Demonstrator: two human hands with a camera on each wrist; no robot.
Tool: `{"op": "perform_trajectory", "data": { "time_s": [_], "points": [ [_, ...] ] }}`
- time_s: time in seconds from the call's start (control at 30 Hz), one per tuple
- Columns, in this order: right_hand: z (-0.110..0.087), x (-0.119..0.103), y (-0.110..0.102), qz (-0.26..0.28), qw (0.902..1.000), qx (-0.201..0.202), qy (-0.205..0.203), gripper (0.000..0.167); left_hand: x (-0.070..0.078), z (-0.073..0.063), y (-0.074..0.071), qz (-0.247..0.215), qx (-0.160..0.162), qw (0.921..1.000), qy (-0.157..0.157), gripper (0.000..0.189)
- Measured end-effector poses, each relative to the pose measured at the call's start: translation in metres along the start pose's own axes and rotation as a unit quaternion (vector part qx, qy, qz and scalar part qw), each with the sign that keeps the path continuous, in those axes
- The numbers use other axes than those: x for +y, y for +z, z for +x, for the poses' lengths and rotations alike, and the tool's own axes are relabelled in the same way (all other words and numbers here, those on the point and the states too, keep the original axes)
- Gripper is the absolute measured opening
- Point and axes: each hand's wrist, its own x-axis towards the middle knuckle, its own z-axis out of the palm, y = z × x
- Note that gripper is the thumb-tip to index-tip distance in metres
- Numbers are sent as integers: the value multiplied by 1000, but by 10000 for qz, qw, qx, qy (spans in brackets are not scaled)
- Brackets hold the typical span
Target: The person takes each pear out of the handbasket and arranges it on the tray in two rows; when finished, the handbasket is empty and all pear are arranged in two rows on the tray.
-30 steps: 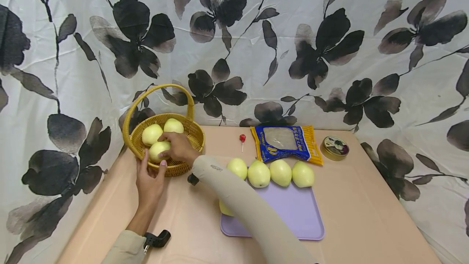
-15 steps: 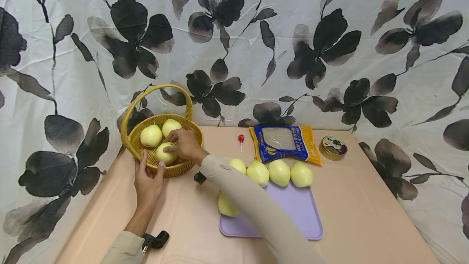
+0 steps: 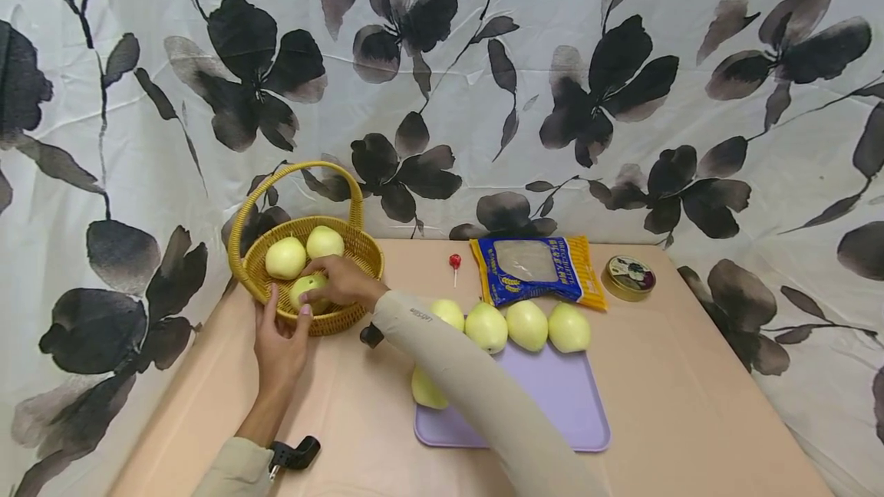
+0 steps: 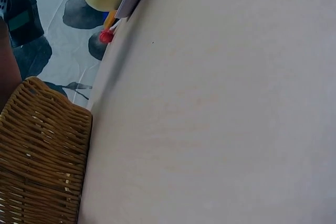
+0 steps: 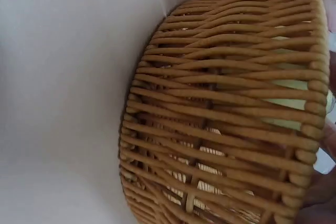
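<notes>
A yellow wicker basket (image 3: pixel 369 251) with a tall hoop handle stands at the table's back left. My left hand (image 3: pixel 279 343) holds its near left rim, thumb and fingers spread around the wall. Inside, my right hand (image 3: pixel 341 281) grips a pale green apple (image 3: pixel 301 290) near the front. Two more green apples, one at the left (image 3: pixel 285 258) and one behind (image 3: pixel 324 241), lie in the basket. Through the weave in the right wrist view, a pale green apple (image 5: pixel 289 95) shows partly. The left wrist view has the basket's outer wall (image 4: pixel 42 156) at its lower left.
A purple tray (image 3: pixel 552 405) lies right of the basket, with a row of green apples (image 3: pixel 528 326) along its back and another apple (image 3: pixel 428 390) at its left, partly behind my right sleeve. Behind are a red lollipop (image 3: pixel 455 261), a blue-yellow packet (image 3: pixel 539 271) and a round tin (image 3: pixel 628 278).
My right hand has shifted the front apple slightly right, then back left and a little lower in the basket. The apple has turned in the fingers. My left hand stays on the rim.
</notes>
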Motion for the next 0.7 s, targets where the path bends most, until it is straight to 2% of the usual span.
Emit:
{"op": "perform_trajectory", "data": {
  "time_s": [0.27,0.4,0.53,0.7],
  "points": [
    [-11,3,-20,365,9986,394,-7,51,1,-1,0,-65,56,9999,82,77],
    [-22,7,-33,361,9969,651,-262,55,0,0,0,-87,31,9999,79,78],
    [-40,13,-48,572,9930,859,-572,56,-1,-1,-1,-125,3,9999,86,78],
    [-73,21,-66,1022,9864,1096,-677,55,-1,-1,-1,-149,-9,9999,70,77]
  ]
}}
